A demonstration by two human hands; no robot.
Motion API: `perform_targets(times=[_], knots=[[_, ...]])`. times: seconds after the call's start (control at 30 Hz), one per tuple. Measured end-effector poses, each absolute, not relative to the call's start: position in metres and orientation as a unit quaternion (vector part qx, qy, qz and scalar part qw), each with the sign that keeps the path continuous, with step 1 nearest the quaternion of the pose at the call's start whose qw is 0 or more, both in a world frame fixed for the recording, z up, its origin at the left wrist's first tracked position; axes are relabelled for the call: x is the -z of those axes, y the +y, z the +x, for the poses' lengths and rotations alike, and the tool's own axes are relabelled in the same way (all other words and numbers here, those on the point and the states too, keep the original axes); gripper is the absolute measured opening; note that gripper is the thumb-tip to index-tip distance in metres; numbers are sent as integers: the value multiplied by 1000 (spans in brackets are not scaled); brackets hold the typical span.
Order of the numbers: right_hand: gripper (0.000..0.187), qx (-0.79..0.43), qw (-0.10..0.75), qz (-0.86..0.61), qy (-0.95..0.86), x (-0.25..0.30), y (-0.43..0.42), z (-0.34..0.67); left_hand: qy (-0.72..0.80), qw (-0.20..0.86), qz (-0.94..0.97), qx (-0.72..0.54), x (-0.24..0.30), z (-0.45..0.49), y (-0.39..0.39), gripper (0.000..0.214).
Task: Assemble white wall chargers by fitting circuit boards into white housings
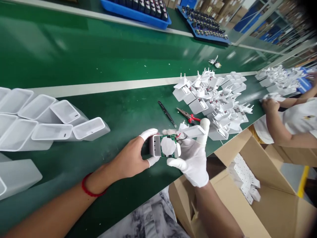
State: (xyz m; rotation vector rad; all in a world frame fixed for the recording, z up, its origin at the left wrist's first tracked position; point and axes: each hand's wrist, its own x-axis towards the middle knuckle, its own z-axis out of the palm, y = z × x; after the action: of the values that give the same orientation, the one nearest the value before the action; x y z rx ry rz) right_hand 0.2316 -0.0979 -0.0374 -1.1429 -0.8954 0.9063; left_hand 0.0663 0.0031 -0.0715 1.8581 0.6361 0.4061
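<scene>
Along the near side of our glossy green table (119,191), our left hand (131,155) pinches a white case (155,147) between covered fingertips. Our gloved right hand (194,158) grips the circuit board (167,145) at the case's open end, with a plug cap (194,131) joined to it by wires. Beside our lap, an open carton (269,205) holds white pieces (244,180). Just beyond our hands lie black tweezers (167,114) and red-handled pliers (189,117), near a crowded group of plug-topped cases (215,102); open-mouthed cases (89,129) lie to our left. A pale strip (111,86) crosses the green. Farther right sits a co-worker (287,122). Across the table, two blue trays (138,19) carry rows of small dark parts, and cartons (214,10) are stacked behind.
</scene>
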Motion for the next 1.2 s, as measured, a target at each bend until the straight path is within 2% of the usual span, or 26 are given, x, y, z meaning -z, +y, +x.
perform_targets(times=[0.13,0.33,0.57,0.97,1.1,1.2], knots=[[127,-422,627,-520,-397,46,-94,231,282,505,802,-149,73,66,4,72],[121,-390,610,-551,-415,49,-96,230,279,501,807,-140,71,67,7,71],[112,-369,613,-550,-431,50,-94,225,284,497,808,-139,72,68,5,72],[107,-440,536,-597,-404,45,-94,232,274,492,812,-153,72,68,7,70],[107,-420,530,-611,-411,50,-98,231,274,501,808,-147,70,67,9,70],[100,-401,516,-627,-425,47,-101,229,275,507,804,-144,70,67,9,71]])
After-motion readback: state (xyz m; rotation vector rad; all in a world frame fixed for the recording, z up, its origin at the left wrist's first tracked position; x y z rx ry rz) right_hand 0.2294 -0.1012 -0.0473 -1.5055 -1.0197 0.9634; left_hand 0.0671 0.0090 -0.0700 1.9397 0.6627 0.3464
